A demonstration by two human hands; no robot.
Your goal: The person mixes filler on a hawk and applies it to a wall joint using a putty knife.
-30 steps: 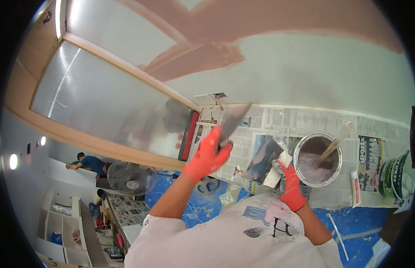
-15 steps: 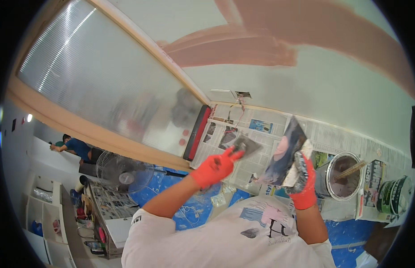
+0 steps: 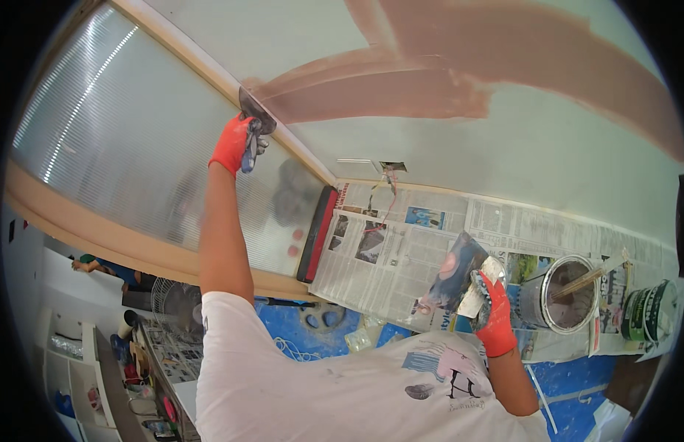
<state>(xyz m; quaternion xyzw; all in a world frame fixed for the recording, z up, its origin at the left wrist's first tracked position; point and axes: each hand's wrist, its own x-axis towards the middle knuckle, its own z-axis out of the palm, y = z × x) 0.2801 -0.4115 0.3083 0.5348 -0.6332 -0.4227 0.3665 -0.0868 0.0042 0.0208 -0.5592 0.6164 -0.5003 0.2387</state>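
Note:
My left hand (image 3: 235,144), in a red glove with grey palm, is stretched up and closed round a dark putty knife (image 3: 255,112). The blade is at the corner where the pale wall (image 3: 312,44) meets the wooden frame (image 3: 202,66), beside the end of a pinkish-brown filler patch (image 3: 371,96). Lower right, my right hand (image 3: 497,320), gloved alike and smeared with filler, grips a broad filling knife (image 3: 454,274) by its whitish, crusted handle side (image 3: 480,287). Its wide blade points up and left above the newspaper, with smears on its face.
Newspaper (image 3: 430,243) covers the floor along the wall. A bucket of brown filler (image 3: 530,298) with stir sticks (image 3: 589,272) and a green tub (image 3: 648,313) stand right. Wires (image 3: 390,180) hang from a wall opening. A fan (image 3: 172,306) and another person (image 3: 110,272) are far left.
My left hand has swung up and left with the putty knife, from above the newspaper to the wall corner. My right hand has lowered slightly, tilting the filling knife further left.

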